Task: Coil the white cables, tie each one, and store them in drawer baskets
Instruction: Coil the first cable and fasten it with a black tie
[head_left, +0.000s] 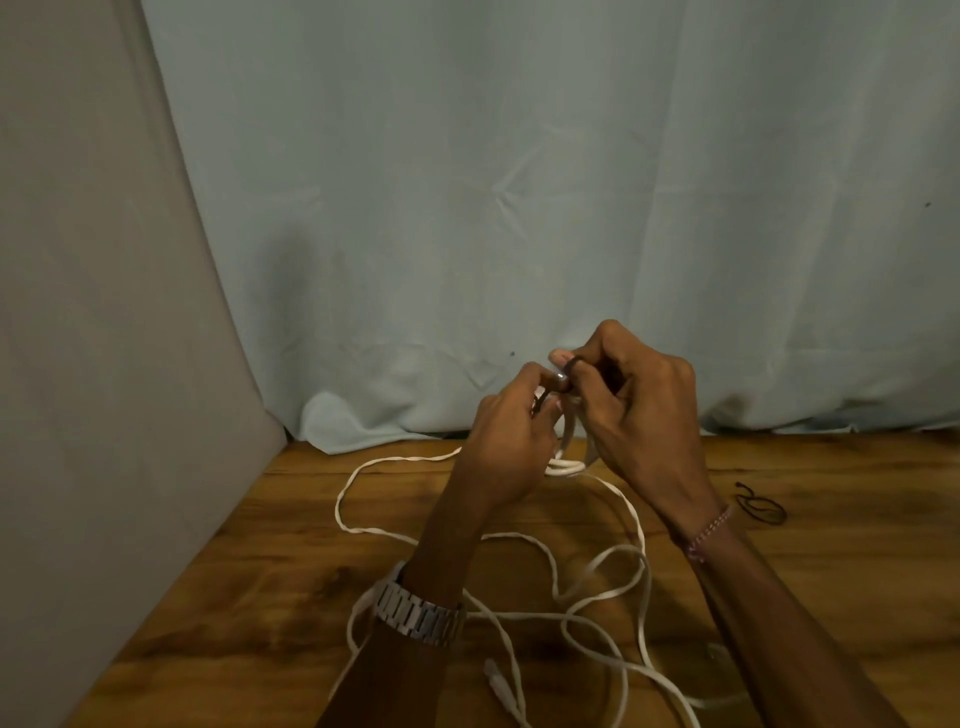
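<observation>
While raised above the wooden worktop (218, 597): left hand (506, 441) and right hand (641, 400), fingers curled, pinching a dark tie (563, 376) over coiled white cable (566, 465); more cable in loose loops below.

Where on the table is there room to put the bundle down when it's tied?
Bare wood shows at the near left of the table, between the grey wall and the white cable, and at the far right past the small black tie. The middle, under both hands, is crowded with loose cable loops.
</observation>
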